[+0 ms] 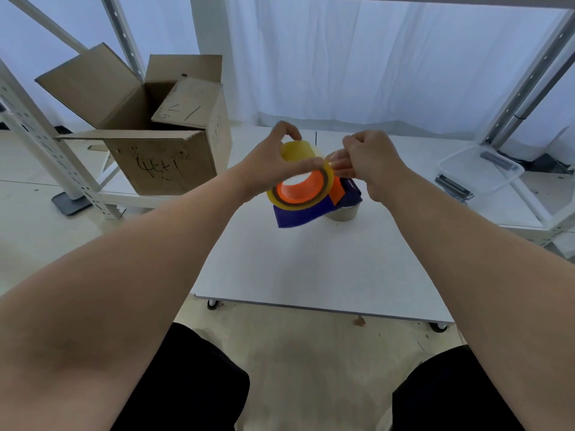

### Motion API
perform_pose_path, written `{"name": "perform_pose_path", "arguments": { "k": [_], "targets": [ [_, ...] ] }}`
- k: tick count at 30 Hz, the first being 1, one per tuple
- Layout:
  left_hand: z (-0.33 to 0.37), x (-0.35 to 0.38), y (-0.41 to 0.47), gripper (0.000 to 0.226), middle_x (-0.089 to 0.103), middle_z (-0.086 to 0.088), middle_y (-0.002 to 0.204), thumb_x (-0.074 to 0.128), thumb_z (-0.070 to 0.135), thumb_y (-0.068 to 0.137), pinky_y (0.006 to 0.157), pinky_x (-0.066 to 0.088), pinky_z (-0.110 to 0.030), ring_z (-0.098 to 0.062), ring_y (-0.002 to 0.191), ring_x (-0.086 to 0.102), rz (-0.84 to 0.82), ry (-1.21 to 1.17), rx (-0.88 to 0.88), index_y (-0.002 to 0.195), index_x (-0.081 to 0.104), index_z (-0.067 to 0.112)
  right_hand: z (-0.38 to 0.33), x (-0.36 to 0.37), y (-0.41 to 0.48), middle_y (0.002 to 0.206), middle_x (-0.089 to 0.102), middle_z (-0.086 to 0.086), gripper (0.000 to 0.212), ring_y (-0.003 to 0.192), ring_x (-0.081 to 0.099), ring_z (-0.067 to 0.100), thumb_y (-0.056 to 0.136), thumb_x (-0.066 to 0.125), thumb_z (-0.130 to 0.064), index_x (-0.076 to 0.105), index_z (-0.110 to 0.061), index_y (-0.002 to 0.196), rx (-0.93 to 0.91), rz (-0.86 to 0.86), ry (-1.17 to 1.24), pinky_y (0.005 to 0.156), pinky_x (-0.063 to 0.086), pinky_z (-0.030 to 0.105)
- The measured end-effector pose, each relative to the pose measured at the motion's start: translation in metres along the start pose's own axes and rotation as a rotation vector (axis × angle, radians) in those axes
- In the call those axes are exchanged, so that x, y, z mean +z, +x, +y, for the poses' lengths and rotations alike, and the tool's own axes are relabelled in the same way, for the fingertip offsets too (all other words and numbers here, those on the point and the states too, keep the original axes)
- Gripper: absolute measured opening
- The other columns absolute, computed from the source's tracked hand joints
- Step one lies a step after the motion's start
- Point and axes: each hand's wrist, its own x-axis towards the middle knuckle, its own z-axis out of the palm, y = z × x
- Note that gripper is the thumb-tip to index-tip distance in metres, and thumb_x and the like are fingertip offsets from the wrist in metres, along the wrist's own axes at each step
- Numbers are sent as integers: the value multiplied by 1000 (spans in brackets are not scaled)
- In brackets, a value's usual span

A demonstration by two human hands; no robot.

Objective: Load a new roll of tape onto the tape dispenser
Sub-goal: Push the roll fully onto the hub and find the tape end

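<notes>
A yellow-clear roll of tape (297, 152) sits around the orange hub (298, 189) of a blue tape dispenser (298, 214), held above the white table (311, 259). My left hand (273, 157) grips the roll from the left, thumb over its front rim. My right hand (370, 160) is at the roll's right side, fingers pinched at the tape's edge; whether a loose end is between them is too blurred to tell. An empty cardboard tape core (343, 214) lies on the table under the dispenser.
An open cardboard box (161, 157) stands on a low shelf at the left. A clear plastic bin (479, 169) rests at the right beside white metal rack posts (525, 85). White curtains hang behind.
</notes>
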Motion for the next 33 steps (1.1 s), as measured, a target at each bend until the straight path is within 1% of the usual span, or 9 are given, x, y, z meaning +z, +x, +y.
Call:
{"name": "perform_pose_path", "arguments": {
  "k": [2, 6, 9, 12, 15, 17, 19, 27, 33],
  "targets": [
    [-1, 5, -1, 56, 53, 7, 97, 72, 53, 70, 63, 53, -26, -16, 86, 59, -59, 108, -13, 113, 41, 36, 1, 1, -2, 87, 71, 19, 21, 74, 69, 26, 96, 42, -14, 53, -11, 78, -84, 6, -147, 73, 60, 35],
    [-4, 15, -1, 60, 51, 4, 107, 72, 47, 72, 61, 51, -24, -14, 87, 56, -166, 265, -78, 121, 41, 31, 3, 6, -7, 88, 72, 15, 8, 78, 69, 23, 96, 45, -15, 50, -9, 96, -128, -78, -208, 74, 59, 34],
    [-6, 19, 0, 64, 52, 3, 103, 72, 41, 74, 58, 47, -21, -14, 83, 57, -170, 259, -87, 125, 36, 29, 2, 9, -9, 91, 70, 14, 6, 81, 69, 23, 97, 46, -16, 49, -12, 97, -178, -100, -274, 77, 59, 36],
    [-2, 19, 0, 63, 51, 10, 93, 68, 49, 76, 60, 48, -21, -10, 81, 55, -140, 185, -88, 127, 35, 34, 2, 6, -9, 85, 69, 10, 7, 77, 69, 19, 97, 47, -17, 50, -12, 100, -149, -118, -218, 69, 59, 28],
    [0, 18, 1, 39, 55, 4, 105, 52, 56, 85, 63, 45, -24, -11, 85, 54, -144, 59, -163, 119, 45, 38, 3, 2, -11, 81, 67, 5, 6, 74, 67, 13, 96, 48, -18, 50, -13, 99, -149, -150, -192, 62, 58, 22],
    [-2, 16, 1, 21, 55, 2, 110, 47, 48, 91, 65, 44, -25, -13, 87, 53, -161, 53, -179, 111, 50, 39, 4, 1, -11, 87, 70, 10, 7, 79, 70, 19, 96, 49, -19, 51, -12, 99, -141, -178, -178, 70, 60, 29],
    [-5, 14, 2, 13, 56, 3, 107, 49, 42, 92, 66, 46, -26, -16, 89, 53, -181, 54, -180, 104, 54, 41, 5, 0, -11, 90, 71, 14, 5, 82, 71, 23, 96, 50, -18, 51, -13, 95, -123, -193, -158, 75, 60, 34],
    [-1, 16, 6, 9, 52, 10, 96, 51, 36, 90, 62, 41, -27, -15, 83, 50, -73, 2, -217, 95, 58, 40, 8, -1, -8, 79, 70, 8, 8, 72, 69, 19, 92, 55, -13, 57, -11, 84, -43, -127, 57, 66, 61, 29],
    [-2, 19, 7, 6, 50, 9, 94, 51, 40, 91, 61, 39, -27, -16, 82, 48, -80, 48, -238, 89, 56, 39, 5, 4, -8, 76, 65, 8, 2, 65, 63, 17, 88, 62, -9, 60, -7, 87, -170, -118, -33, 61, 59, 27]
  ]
}}
